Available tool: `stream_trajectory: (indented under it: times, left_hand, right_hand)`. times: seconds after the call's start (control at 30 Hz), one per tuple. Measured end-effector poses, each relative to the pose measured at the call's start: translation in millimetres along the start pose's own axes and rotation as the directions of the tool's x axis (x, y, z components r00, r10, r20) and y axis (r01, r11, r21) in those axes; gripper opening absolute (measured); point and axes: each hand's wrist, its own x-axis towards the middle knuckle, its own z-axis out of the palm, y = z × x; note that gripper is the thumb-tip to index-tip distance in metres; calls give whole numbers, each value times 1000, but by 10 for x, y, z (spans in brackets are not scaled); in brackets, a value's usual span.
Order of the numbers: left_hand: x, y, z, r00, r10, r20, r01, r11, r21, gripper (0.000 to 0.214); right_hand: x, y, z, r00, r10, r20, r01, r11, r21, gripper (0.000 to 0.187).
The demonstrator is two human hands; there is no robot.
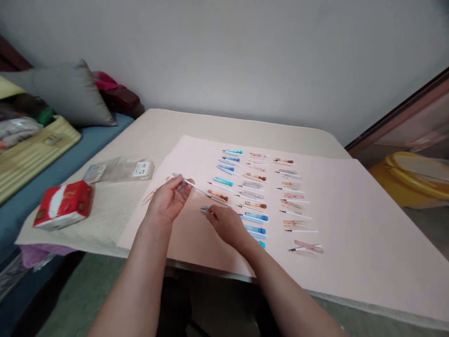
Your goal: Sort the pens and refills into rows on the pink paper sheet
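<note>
My left hand (170,199) is raised over the pink sheet (196,157), palm up. A thin white pen refill (199,189) lies pinched between its thumb and fingers, slanting down to the right. Lower and to the right, my right hand (226,222) has its fingers closed around a small pen part with a pale and dark end (204,210), mostly hidden by the fingers. Just beyond that hand lies a brown pen barrel (218,195) with a refill beside it. A few pinkish pen pieces (154,191) lie left of my left wrist.
Three columns of pen parts cover the sheet's middle, among them a blue pen (256,230), a turquoise pen (223,181) and crossed pink pieces (308,246). Clear plastic packaging (119,169) and a red tissue pack (65,204) lie left. A yellow tub (414,180) stands right.
</note>
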Motion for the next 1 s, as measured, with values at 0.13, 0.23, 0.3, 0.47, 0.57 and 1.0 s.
stream_trajectory:
  times: [0.13, 0.23, 0.3, 0.47, 0.57, 1.0]
  left_hand:
    - [-13, 9, 2, 1000, 0, -6, -1, 1000, -14, 11]
    - [-9, 17, -11, 1000, 7, 8, -7, 1000, -14, 10]
    - [-9, 19, -20, 1000, 2, 16, -2, 1000, -15, 10]
    - [-17, 18, -25, 1000, -10, 22, 10, 1000, -24, 10]
    - [-27, 21, -22, 1000, -4, 28, 4, 1000, -19, 10]
    - [-71, -194, 60, 983, 31, 182, -56, 989, 136, 8]
  right_hand:
    - [-72, -115, 149, 994, -99, 53, 112, 924, -365, 23]
    - [-105, -141, 231, 989, -121, 85, 147, 866, -477, 26]
    - [-109, -132, 274, 989, -106, 100, 143, 833, -534, 27]
    - [-109, -114, 367, 984, -98, 147, 169, 764, -623, 27]
    - [-112, -141, 372, 984, -112, 141, 176, 751, -636, 27]
    - [-47, -42, -237, 988, 141, 69, -130, 491, 861, 40]
